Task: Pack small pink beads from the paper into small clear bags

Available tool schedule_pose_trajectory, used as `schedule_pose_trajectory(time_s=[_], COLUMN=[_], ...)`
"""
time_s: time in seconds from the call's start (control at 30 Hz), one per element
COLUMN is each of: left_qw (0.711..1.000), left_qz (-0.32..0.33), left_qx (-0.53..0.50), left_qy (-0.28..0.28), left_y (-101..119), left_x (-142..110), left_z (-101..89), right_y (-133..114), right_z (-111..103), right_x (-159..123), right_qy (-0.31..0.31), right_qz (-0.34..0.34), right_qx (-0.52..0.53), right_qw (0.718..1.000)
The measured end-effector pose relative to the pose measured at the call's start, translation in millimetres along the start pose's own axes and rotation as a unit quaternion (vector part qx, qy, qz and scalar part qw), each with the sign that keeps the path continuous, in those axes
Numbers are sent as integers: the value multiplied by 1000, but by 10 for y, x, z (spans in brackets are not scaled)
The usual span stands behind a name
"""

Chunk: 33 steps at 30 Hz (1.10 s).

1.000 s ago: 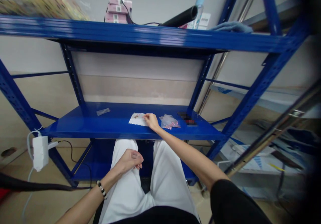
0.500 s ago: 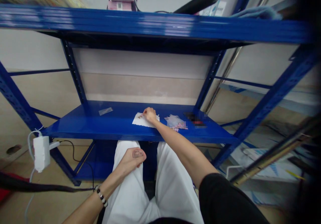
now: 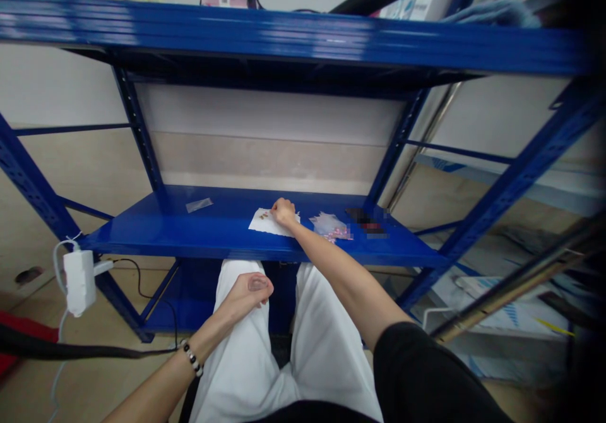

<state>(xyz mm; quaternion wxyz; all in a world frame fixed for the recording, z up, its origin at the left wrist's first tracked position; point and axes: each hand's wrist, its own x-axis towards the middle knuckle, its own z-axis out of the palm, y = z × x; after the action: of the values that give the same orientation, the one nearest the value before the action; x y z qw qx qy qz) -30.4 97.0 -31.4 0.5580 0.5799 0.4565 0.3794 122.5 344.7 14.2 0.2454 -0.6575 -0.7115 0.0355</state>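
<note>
One head-worn cam here, looking forward and down over the person's own trousers (image 3: 326, 347) onto the middle shelf (image 3: 208, 230). It's pretty wide: the upper shelf (image 3: 203, 31) runs right across the top, an adapter (image 3: 79, 284) sneaks in at the left, and a side rack (image 3: 511, 329) takes up the right, where the edge goes dark. The wall (image 3: 265, 158) is dead ahead. Left hand (image 3: 253, 287) sits closer to the lens, right hand (image 3: 284, 211) farther out, roughly mid-frame.

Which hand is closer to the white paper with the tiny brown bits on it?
Right. The right hand is at the white paper, over its right part; the left hand is farther off, over the white trousers.
</note>
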Motion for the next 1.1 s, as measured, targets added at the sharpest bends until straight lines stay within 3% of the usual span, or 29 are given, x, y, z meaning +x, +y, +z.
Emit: schedule_pose_trajectory(time_s=[0.2, 0.3, 0.4, 0.5, 0.6, 0.7, 0.77, 0.83, 1.1], left_qw=[1000, 1000, 1000, 999, 996, 983, 967, 957, 972], left_qz=[2, 1, 6, 17, 17, -15, -29, -33, -13], left_qx=[-4, -8, -24, -30, -14, -11, -5, 0, -15], left_qy=[8, 13, 11, -21, -85, -184, -254, -290, -236], left_y=[32, 35, 67, 118, 147, 151, 152, 151, 83], left_x=[-11, 17, 25, -32, -145, -258, -311, -341, -355], left_z=[-7, -18, -19, -6, 41, 130, 202, 267, 337], right_y=[-139, -290, -378, -317, -165, -29, 23, 37, -18], right_z=[-224, -417, -566, -636, -691, -764, -804, -828, -796], right_x=[-98, -298, -827, -1635, -2395, -2828, -2932, -2956, -2955], right_qy=[26, 35, 27, -5, -11, -29, -43, -54, -44], right_qz=[-22, -48, -105, -158, -167, -143, -134, -137, -206], right_qx=[49, 90, 173, 264, 291, 294, 295, 294, 176], right_qw=[998, 994, 979, 952, 942, 945, 945, 945, 962])
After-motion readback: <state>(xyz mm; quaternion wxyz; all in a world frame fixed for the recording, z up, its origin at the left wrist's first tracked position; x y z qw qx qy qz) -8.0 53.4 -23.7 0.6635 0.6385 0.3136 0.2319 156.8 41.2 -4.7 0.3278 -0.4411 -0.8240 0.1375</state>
